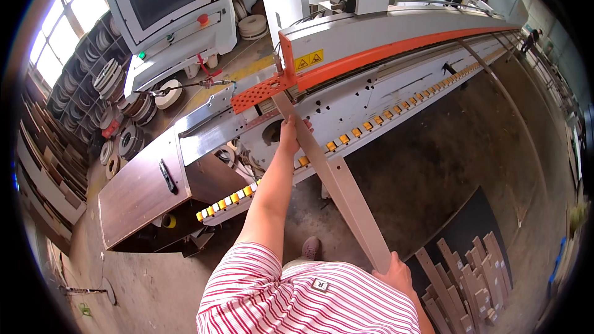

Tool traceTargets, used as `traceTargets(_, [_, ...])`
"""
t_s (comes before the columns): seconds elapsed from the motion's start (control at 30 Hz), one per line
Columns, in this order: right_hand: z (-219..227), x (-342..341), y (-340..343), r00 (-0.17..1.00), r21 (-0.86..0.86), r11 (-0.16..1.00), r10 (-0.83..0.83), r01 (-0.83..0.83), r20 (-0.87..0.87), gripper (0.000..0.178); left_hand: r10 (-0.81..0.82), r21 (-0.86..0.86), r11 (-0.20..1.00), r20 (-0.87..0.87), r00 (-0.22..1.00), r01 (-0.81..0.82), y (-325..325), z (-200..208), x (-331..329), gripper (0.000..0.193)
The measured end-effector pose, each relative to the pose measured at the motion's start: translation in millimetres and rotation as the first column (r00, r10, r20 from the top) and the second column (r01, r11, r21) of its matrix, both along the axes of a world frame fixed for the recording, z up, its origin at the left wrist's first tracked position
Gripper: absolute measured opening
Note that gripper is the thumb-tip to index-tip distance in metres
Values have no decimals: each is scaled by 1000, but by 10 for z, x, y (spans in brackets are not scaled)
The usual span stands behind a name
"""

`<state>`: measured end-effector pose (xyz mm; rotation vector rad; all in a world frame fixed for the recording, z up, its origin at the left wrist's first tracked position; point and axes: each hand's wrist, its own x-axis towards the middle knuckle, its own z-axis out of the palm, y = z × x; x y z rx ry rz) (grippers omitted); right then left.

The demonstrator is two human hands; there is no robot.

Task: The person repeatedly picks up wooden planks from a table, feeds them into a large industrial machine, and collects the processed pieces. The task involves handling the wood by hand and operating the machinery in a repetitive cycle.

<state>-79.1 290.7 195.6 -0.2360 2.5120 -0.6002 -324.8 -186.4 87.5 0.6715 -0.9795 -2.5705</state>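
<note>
I held a long, narrow strip of board (337, 179), pale beige-grey and flat, with straight edges and a smooth plain face. My left hand (289, 134) was stretched out ahead of me, fingers curled around the strip's left edge partway along its length, pressing it toward the machine (396, 68). My right hand (396, 274) was close to my body, closed around the near end of the strip, which ran away from it on a slant, up and to the left. Past my left hand the far end of the strip reached in under an orange perforated plate (260, 93) at the front of the machine. Just beyond that hand ran the machine's long white side, with an orange stripe and a row of small yellow blocks (371, 122) trailing off to the right. To the left of my left hand sat a dark brown cabinet (139, 188). Down on the floor, right of my right hand, lay a heap of similar short strips (470, 278) on a dark sheet.
</note>
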Motion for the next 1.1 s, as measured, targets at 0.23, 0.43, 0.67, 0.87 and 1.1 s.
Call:
traceTargets(0.23, [119,-187,-134,998,55,998,19,-22,68,65,113,-162,983,139,984,-90,37,114,-104,38])
traceTargets(0.43, [76,-267,-81,988,109,992,54,-70,145,69,126,-181,980,207,970,-89,71,157,-154,43])
traceTargets(0.67, [10,-505,74,993,98,991,79,-87,82,76,112,-156,985,223,968,-78,241,215,-428,44])
traceTargets(0.87, [50,-871,321,992,9,999,44,-43,-119,69,148,-179,978,250,957,-104,500,-17,-979,44])
traceTargets(1.1, [167,-1012,540,821,154,986,142,-66,-553,70,365,-774,627,194,910,-87,843,-11,-1210,57])
